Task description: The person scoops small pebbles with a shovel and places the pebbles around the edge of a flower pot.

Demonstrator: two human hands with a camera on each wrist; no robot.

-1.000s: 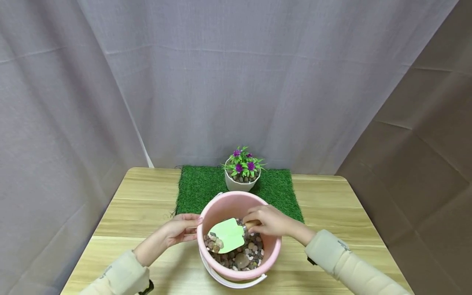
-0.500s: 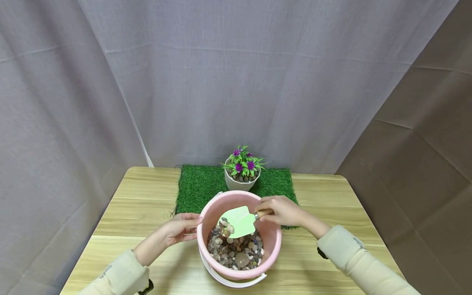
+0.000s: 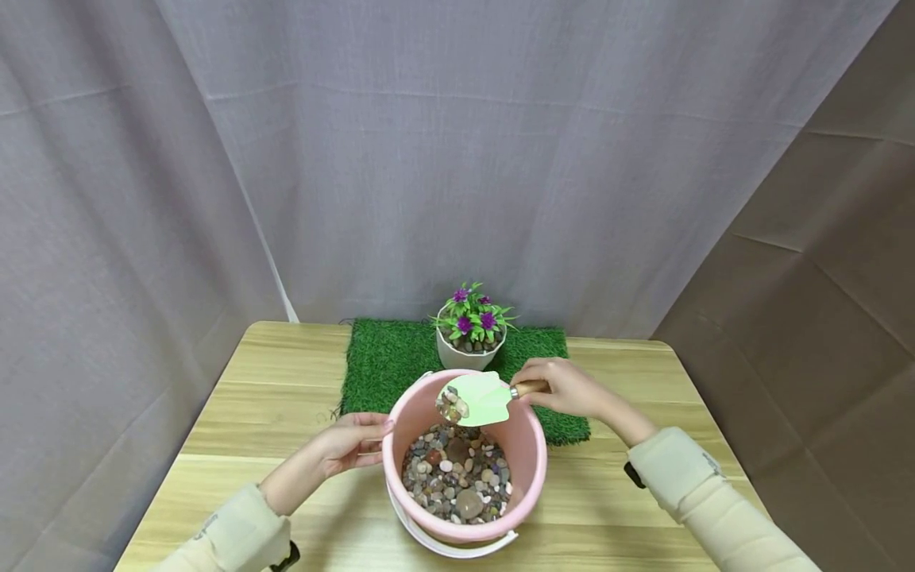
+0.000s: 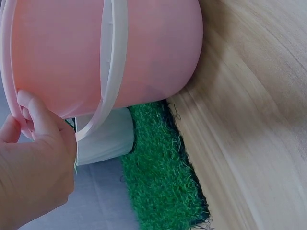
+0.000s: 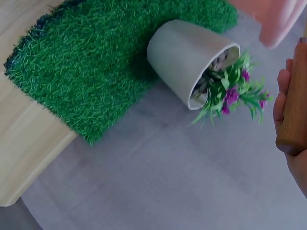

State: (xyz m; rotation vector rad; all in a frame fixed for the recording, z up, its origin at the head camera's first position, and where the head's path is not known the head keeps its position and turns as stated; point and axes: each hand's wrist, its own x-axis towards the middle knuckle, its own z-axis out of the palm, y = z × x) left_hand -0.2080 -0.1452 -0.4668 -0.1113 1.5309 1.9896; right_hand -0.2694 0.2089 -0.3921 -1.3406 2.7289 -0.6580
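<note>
A pink bucket [image 3: 534, 477] with pebbles [image 3: 457, 481] inside stands at the table's front. My left hand [image 3: 353, 446] pinches its rim on the left side; in the left wrist view, the thumb and fingers of the left hand [image 4: 41, 158] lie on either side of that rim. My right hand [image 3: 561, 387] grips the wooden handle of a light green trowel [image 3: 484, 400], whose blade is over the bucket's far part. Several pebbles [image 3: 452, 405] lie at the blade's tip. In the right wrist view only the trowel's wooden handle [image 5: 293, 105] and some fingers show.
A white flowerpot [image 3: 468, 357] with purple flowers [image 3: 465, 324] and stones stands just behind the bucket on a green grass mat [image 3: 386, 357]. The bucket's white handle [image 3: 453, 550] hangs down at the front. Grey curtains rise behind the wooden table [image 3: 286, 397].
My right hand has lifted the trowel with its pebbles up from the bucket's inside, moving away from me and to the right. The left hand has stayed on the rim.
</note>
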